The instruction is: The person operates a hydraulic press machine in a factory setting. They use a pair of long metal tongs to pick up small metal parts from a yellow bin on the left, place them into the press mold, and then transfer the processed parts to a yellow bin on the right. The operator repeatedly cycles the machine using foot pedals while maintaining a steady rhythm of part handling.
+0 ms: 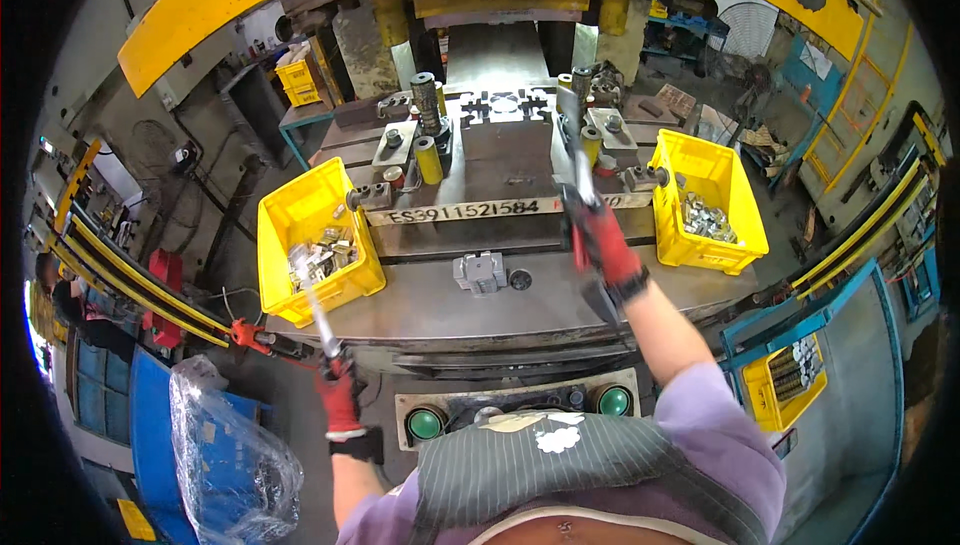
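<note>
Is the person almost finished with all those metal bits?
Some look done: the right yellow bin holds only a small heap of metal pieces. In hand: the left hand dips a long tool into the left yellow bin, while the right hand reaches another tool toward the press die. Plenty of pieces remain in the left bin.

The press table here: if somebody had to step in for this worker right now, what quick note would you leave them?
Left hand, red-gloved: grips a long metal tool whose tip reaches into the left yellow bin of small metal parts.
Right hand, red-gloved: holds a second long tool stretched toward the die on the press bed.
Right yellow bin also holds metal pieces. A small grey block lies on the front plate. Two green buttons sit below the table edge.
How many parts are done cannot be told from this view.
</note>
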The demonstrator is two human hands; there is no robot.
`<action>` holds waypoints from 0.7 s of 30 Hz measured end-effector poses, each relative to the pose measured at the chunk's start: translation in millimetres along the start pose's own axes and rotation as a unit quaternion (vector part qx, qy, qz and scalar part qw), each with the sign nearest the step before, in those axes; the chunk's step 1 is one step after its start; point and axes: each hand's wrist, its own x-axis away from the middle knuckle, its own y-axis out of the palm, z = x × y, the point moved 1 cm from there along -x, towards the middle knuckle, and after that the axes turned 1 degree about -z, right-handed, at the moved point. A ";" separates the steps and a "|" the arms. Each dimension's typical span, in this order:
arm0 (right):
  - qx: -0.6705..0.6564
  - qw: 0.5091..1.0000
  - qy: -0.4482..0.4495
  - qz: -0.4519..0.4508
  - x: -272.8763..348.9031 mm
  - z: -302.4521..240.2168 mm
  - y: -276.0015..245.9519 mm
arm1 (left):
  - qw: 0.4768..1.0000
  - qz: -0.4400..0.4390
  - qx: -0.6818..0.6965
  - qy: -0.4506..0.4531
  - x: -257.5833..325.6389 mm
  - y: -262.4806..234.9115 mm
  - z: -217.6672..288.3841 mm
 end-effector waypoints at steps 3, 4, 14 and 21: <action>0.089 0.989 0.036 0.116 103.5 7.0 -51.0 | 0.983 0.115 -0.023 -0.143 25.2 -47.0 -14.5; 0.093 0.975 -0.003 0.201 141.8 7.7 -56.8 | 0.982 0.141 -0.017 -0.123 31.9 -61.3 -37.6; 0.245 0.888 0.315 0.229 366.8 167.3 -241.2 | 0.860 -0.353 -0.348 0.121 93.9 -64.0 -212.0; 0.158 0.866 0.452 0.142 335.9 187.8 -214.3 | 0.852 -0.344 -0.332 -0.213 79.0 -51.0 -247.5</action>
